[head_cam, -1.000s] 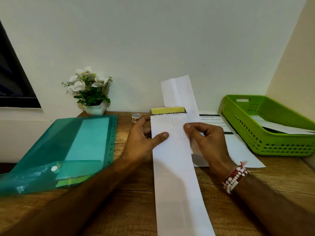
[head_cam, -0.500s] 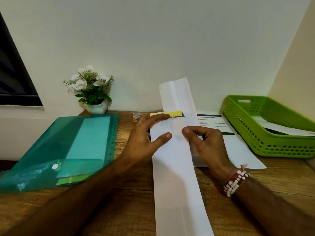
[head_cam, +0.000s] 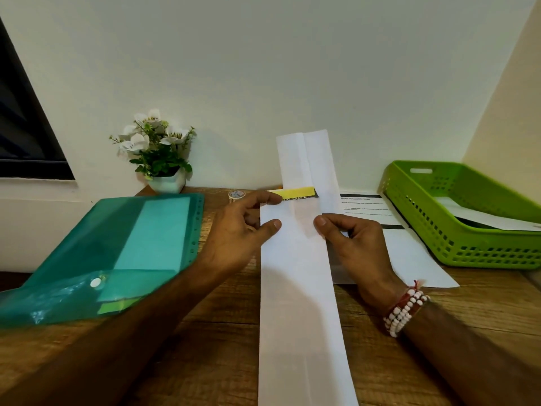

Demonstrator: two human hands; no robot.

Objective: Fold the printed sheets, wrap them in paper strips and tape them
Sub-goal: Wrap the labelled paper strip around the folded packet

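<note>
Hands meet at the far half of a long white paper strip point(head_cam: 298, 288) that runs up the middle of the wooden table point(head_cam: 205, 361) from the near edge to the wall, where its far end bends upward and leans against the plaster. Across the strip, close to the wall, lies the folded printed sheet point(head_cam: 301, 192), showing a yellow band with dark lettering below it. The left hand point(head_cam: 237, 230) is spread: its index finger reaches out to touch the left end of the yellow band, its thumb tip rests on the strip's left edge, and the other fingers are tucked at that edge, where their hold cannot be told. The right hand point(head_cam: 354, 241), with a red and white bead bracelet point(head_cam: 405, 309) at the wrist, pinches the strip's right edge, thumb on top and fingers curled beside it. Another printed sheet point(head_cam: 409, 253) lies flat just right of the strip, partly under the right hand. A green basket point(head_cam: 468, 230) holding paper stands at the far right. A teal plastic folder point(head_cam: 117, 247) lies to the left, a small roll of tape point(head_cam: 236, 194) sits just beyond the left hand, and a white flower pot point(head_cam: 167, 183) stands by the wall.
</note>
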